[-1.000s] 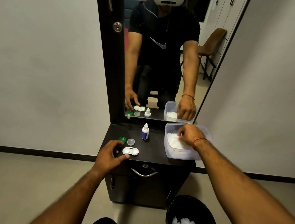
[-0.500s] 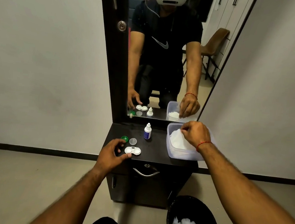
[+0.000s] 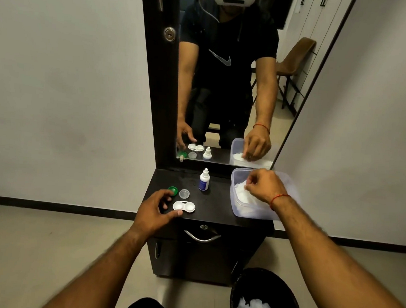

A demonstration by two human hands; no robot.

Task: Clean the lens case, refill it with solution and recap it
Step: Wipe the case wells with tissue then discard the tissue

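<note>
Seated facing a tall mirror (image 3: pixel 227 82) set above a small dark cabinet (image 3: pixel 219 206), with a black waste bin (image 3: pixel 237 287) on the floor to the right, white wads inside. On the cabinet's right end, a translucent plastic tub (image 3: pixel 253 213) filled with white tissue (image 3: pixel 241 196). Over that tub, the right hand (image 3: pixel 265 186), fingers curled, pinching a tuft of the tissue between thumb and fingertips. At the front left corner, the left hand (image 3: pixel 153 210), holding nothing, fingers loosely curled and spread, thumb stretched toward the case; contact or not, impossible to tell. Toward the back, upright, a small white solution bottle (image 3: pixel 204 179). Near the front edge, left of centre, the white lens case (image 3: pixel 183 206), both wells uncapped and facing up, long axis running left to right along the cabinet's front edge. Just behind it and apart from it, a green cap (image 3: pixel 173 191) and a clear cap (image 3: pixel 184 193), side by side, lying loose. By the look of things, the wiping stage, with refilling and recapping not yet done. Left hand far the nearer, case lying just right of its fingertips; right hand well apart, across the cabinet top. Probably a matter of pinching the case across its short width with the left and bringing tissue over with the right. Worth minding the loose caps, close enough to the left fingers to be knocked.
</note>
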